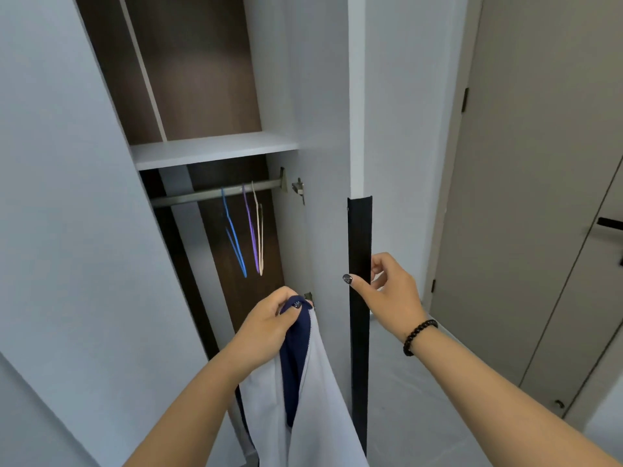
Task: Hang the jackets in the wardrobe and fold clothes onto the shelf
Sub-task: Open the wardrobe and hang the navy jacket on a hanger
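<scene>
At the far left stands the pale grey wardrobe door (50,197), swung open. Beside it, inside, a white shelf board (209,150) sits above a metal hanging rail (202,193), and from the rail hang 3 thin hangers: a blue wire hanger (234,237), a purple wire hanger (251,230) and a beige wire hanger (259,230), all bare.

Lower, near the centre, the left hand (269,318) grips the collar of a white jacket with navy blue lining (303,382), fingers curled round the bunched fabric; the rest of the garment hangs straight down in front of the opening.

To the right, the right hand (384,291) pinches the long black vertical handle strip (360,298) on the edge of the right wardrobe door (323,129), thumb on the near face, fingers curled behind. A black beaded bracelet (418,337) circles that wrist.

Judging from this, the door is being held wide. To do the step well, free the right hand, lift 1 hanger off the rail, and keep the collar high so each shoulder can be threaded without the zip edges twisting.
</scene>
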Available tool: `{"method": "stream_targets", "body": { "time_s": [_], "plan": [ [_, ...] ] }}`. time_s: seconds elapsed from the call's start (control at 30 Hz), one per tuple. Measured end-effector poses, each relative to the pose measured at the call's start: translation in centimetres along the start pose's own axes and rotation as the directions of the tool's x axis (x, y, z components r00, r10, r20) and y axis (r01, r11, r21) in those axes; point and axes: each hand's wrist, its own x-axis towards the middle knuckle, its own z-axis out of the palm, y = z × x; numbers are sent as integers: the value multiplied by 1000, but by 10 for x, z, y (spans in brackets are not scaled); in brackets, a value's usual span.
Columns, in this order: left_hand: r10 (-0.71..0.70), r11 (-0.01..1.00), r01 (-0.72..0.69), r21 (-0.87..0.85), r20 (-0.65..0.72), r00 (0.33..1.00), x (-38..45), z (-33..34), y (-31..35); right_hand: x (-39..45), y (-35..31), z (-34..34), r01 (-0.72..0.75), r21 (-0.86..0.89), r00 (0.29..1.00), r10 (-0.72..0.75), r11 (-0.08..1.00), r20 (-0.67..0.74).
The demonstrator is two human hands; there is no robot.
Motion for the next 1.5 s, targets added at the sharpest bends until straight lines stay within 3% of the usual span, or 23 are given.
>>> {"method": "stream_targets", "body": {
  "time_s": [0.27, 0.53, 0.6, 0.7, 0.77, 0.8, 0.83, 0.9, 0.97, 1.23, 1.5],
  "plan": [
    [131, 991, -131, -14, 80, 988, 24, 55, 43, 11, 23, -34, -55, 30, 998, 55, 998, -17],
    [121, 980, -136, -148, -108, 987, 16, 42, 42, 2, 23, -42, -124, 96, 988, 114, 988, 105],
    [138, 977, -156, -144, -124, 983, 9, 33, 38, -13, 18, -37, -64, 41, 998, 64, 997, 20],
    [200, 972, -213, -100, -123, 972, -2, 21, 33, -36, 3, -17, 259, -48, 948, -263, 965, -180],
    [243, 967, -250, -43, -115, 963, -10, 13, 28, -45, -6, 2, 362, 22, 931, -361, 932, -47],
    [270, 962, -272, -5, -113, 956, -13, 10, 25, -49, -12, 11, 328, 97, 938, -336, 940, 84],
    [294, 956, -293, 29, -115, 949, -16, 6, 23, -52, -17, 20, 230, 181, 933, -270, 956, 237],
    [320, 947, -312, 76, -149, 936, -19, -3, 15, -53, -18, 38, -23, 342, 860, -156, 940, 487],
    [317, 948, -300, 110, -204, 926, -21, -10, 5, -52, -12, 54, -100, 322, 827, -101, 942, 554],
    [228, 967, -177, 183, -315, 921, -15, -54, -45, -32, -20, 95, -43, 251, 933, -51, 967, 356],
    [152, 978, -114, 174, -226, 962, 22, -113, -105, -2, -70, 157, 78, 221, 971, -124, 972, 205]
  ]
}}
